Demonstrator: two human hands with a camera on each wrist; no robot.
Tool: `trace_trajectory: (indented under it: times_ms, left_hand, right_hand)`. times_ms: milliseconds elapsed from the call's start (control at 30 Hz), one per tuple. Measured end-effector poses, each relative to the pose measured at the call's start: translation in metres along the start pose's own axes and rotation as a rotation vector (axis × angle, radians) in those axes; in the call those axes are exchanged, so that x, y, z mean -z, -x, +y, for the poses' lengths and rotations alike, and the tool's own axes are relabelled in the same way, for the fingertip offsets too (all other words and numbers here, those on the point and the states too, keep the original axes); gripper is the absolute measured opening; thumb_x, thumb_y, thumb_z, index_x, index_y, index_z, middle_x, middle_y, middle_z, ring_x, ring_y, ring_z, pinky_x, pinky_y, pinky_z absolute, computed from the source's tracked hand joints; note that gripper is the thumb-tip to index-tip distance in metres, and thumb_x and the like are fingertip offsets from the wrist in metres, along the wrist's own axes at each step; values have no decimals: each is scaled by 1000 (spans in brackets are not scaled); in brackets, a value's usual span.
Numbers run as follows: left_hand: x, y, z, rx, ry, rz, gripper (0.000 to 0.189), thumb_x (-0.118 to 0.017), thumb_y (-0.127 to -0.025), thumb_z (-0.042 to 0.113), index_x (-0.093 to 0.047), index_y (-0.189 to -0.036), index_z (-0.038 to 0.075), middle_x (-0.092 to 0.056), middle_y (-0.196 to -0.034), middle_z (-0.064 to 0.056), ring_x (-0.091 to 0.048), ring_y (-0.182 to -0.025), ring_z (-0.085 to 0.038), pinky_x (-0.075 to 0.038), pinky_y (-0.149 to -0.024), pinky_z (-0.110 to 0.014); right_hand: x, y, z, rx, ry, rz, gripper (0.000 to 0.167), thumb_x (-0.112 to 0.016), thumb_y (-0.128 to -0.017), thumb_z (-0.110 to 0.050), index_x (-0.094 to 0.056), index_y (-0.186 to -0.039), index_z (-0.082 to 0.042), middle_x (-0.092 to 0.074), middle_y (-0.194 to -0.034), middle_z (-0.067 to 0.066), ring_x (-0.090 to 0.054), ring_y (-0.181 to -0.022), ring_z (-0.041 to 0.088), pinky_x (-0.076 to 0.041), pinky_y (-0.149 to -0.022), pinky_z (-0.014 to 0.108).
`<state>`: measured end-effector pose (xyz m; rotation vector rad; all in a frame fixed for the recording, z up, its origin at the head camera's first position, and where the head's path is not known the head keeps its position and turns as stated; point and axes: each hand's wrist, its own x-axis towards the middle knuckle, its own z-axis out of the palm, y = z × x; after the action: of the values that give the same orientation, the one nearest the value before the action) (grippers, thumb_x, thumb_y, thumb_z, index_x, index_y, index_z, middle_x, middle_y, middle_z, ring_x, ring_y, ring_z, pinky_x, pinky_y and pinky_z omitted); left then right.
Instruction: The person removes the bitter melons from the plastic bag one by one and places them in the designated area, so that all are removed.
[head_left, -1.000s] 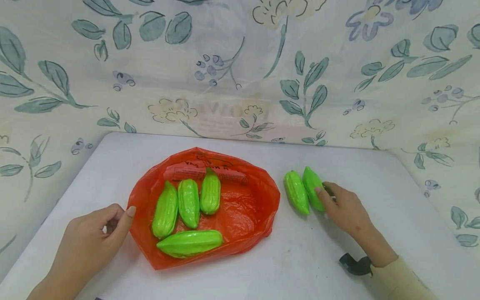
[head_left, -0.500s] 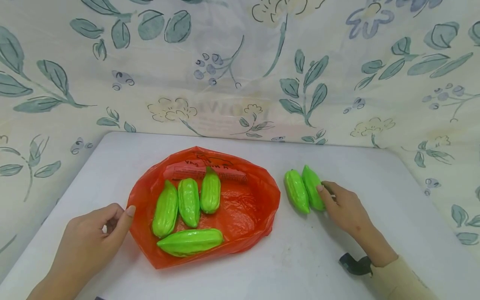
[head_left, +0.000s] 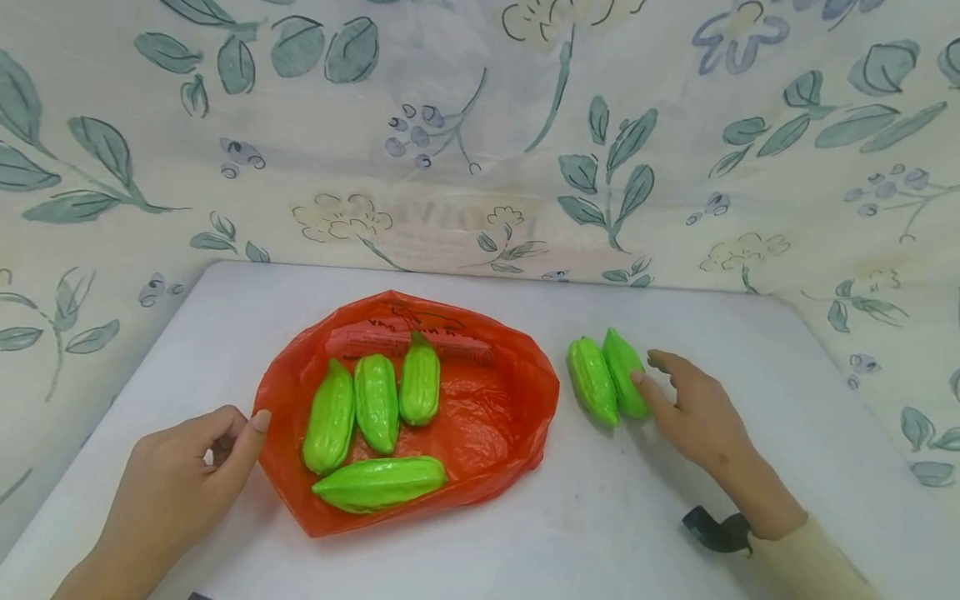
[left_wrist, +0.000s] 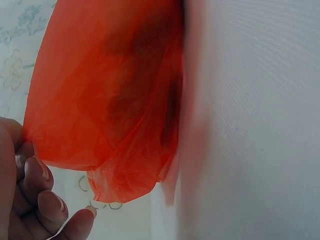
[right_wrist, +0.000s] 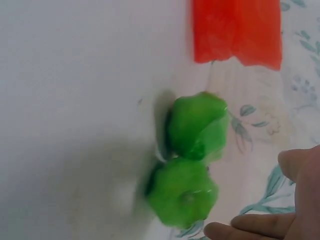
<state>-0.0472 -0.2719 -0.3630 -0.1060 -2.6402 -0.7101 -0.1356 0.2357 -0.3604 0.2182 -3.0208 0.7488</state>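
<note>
A red plastic bag lies with its mouth wide, and several glossy green ridged gourds lie inside it. My left hand pinches the bag's left rim between thumb and fingers; the left wrist view shows the bag's side beside curled fingers. Right of the bag, two more gourds lie side by side, the left one and the right one. My right hand is beside the right one, thumb tip at its edge. In the right wrist view its fingers are extended with nothing between them.
Everything rests on a white table. Floral cloth hangs behind it and along both sides. A small black device sits at the right wrist by the beige sleeve.
My right hand has spread its fingers and drawn slightly away from the right gourd, which stays beside the other one. The left hand and bag have stayed in place.
</note>
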Motion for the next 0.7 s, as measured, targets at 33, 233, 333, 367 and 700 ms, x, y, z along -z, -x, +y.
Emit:
trace_trajectory:
  times_ms: [33,233,333,367,700]
  left_hand:
    - [0,0,0,0,0,0,33,-74,-97,16,-54,-71,21,-39,-56,11,-36,-55,-6,-29,-48,-20]
    - [0,0,0,12,-16,-15,31,-74,-97,17,-55,-72,20,-40,-57,11,-37,-55,-6,-31,-48,-20]
    - [0,1,0,14,-22,-19,31,-74,-97,17,-55,-72,19,-40,-56,11,-37,-55,-7,-33,-48,-21]
    - [1,0,0,7,-19,-12,31,-74,-97,16,-55,-72,20,-40,-56,11,-37,-55,-6,-32,-48,-20]
    - [1,0,0,-50,2,23,32,-76,-95,14,-54,-71,21,-39,-57,13,-36,-55,-5,-29,-48,-18]
  right_hand:
    - [1,0,-2,6,1,1,70,-46,-109,-52,-47,-151,3,-53,-148,27,-49,-137,47,-46,-103,64]
    - [6,5,-24,28,39,-14,74,-51,-106,-58,-46,-152,0,-51,-151,24,-46,-140,45,-42,-107,64]
    - [9,8,-37,45,51,-20,76,-56,-103,-58,-45,-154,-3,-51,-152,21,-47,-140,44,-43,-107,64]
    - [9,9,-41,48,50,-22,77,-60,-101,-58,-45,-154,-4,-52,-152,20,-49,-137,43,-45,-105,63]
    - [7,20,-85,199,62,-17,89,-85,-83,-55,-49,-153,-13,-54,-152,11,-52,-136,35,-56,-93,56]
